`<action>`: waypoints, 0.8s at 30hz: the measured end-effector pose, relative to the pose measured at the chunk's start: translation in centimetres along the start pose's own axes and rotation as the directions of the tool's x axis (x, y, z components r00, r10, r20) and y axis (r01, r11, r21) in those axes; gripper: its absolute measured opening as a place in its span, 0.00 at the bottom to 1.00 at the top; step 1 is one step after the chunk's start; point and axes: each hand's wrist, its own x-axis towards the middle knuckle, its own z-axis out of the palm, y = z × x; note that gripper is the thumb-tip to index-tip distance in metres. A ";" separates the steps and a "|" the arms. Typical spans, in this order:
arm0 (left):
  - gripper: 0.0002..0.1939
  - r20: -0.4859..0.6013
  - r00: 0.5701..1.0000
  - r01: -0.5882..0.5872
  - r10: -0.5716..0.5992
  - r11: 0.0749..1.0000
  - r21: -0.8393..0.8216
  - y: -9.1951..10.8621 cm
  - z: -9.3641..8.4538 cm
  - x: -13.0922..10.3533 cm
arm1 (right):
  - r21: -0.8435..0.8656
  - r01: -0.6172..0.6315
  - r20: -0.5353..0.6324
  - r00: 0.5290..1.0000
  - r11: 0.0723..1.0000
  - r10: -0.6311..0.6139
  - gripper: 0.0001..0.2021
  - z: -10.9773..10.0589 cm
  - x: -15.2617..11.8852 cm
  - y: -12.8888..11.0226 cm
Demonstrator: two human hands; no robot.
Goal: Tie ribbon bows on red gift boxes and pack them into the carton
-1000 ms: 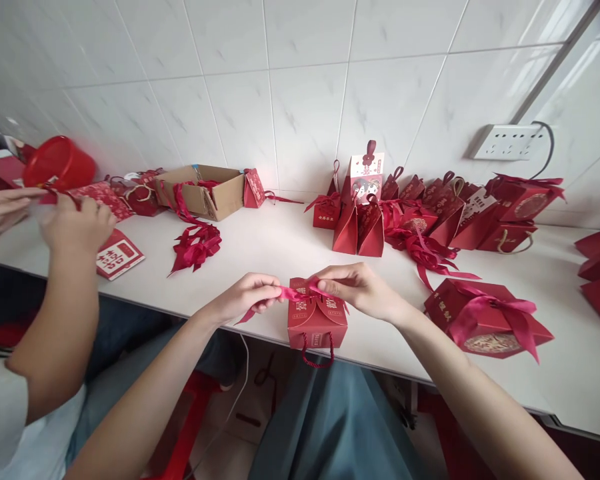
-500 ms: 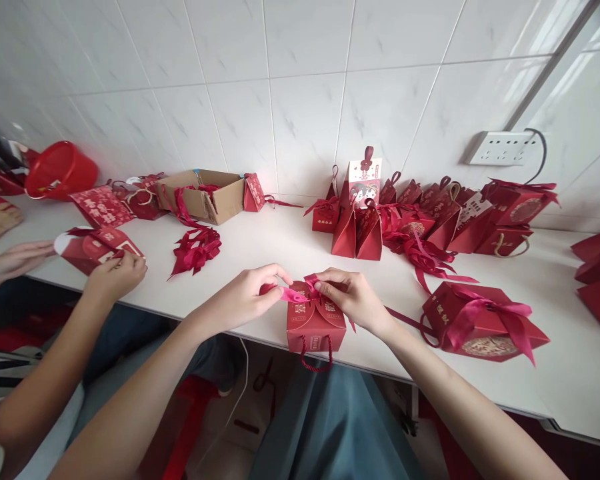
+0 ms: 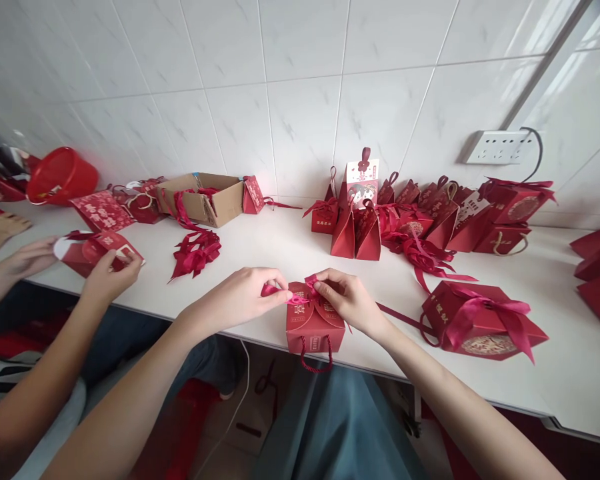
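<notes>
A red gift box [image 3: 314, 327] with gold lettering and a dark red cord handle stands at the table's front edge before me. Across its top runs a magenta ribbon [image 3: 297, 300]. My left hand [image 3: 247, 293] pinches one part of this ribbon at the box's left side, thumb and forefinger together. At the top of the box, my right hand [image 3: 349, 300] pinches another part of the ribbon between thumb and fingers. The fingers partly cover where the ribbon crosses, so I cannot tell how it is looped.
A ribbon-tied hexagonal box [image 3: 483, 320] lies to the right. Several red boxes [image 3: 355, 233] and a ribbon heap [image 3: 427, 250] stand behind. Left are loose ribbons [image 3: 196, 252], a cardboard box [image 3: 230, 203] and a red bucket [image 3: 63, 175]. A co-worker's hands [image 3: 109, 270] hold another red box [image 3: 83, 257].
My left hand's thumb and forefinger have closed closer together on the ribbon. My right hand stays nearly still. The co-worker's hand has shifted slightly on their box.
</notes>
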 end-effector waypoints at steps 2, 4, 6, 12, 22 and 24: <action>0.17 0.030 1.000 -0.008 0.007 1.000 0.013 -0.3 0.0 0.1 | -0.030 0.013 -0.002 1.000 0.999 -0.013 0.09 0.0 -0.1 0.0; 0.18 0.053 0.998 -0.029 0.027 0.999 0.033 -0.5 0.1 0.2 | -0.013 -0.011 0.011 1.000 1.000 0.011 0.08 0.1 -0.1 0.0; 0.17 0.037 0.998 -0.053 0.052 0.998 0.046 -0.6 0.2 0.4 | 0.055 -0.052 0.023 0.998 0.997 0.051 0.07 0.2 -0.1 0.2; 0.12 0.045 0.998 -0.040 0.044 0.997 -0.072 -0.3 0.8 1.3 | 0.277 -0.070 -0.029 0.996 0.958 0.082 0.12 0.6 0.0 1.1; 0.11 0.144 0.986 -0.092 0.090 0.996 0.005 0.9 -0.4 1.7 | 0.179 -0.131 -0.004 0.991 0.975 0.133 0.09 0.5 0.0 0.4; 0.11 0.144 0.978 -0.154 0.153 0.988 -0.005 1.4 -0.7 1.8 | 0.137 -0.113 -0.019 0.993 0.984 0.116 0.08 0.5 0.0 0.2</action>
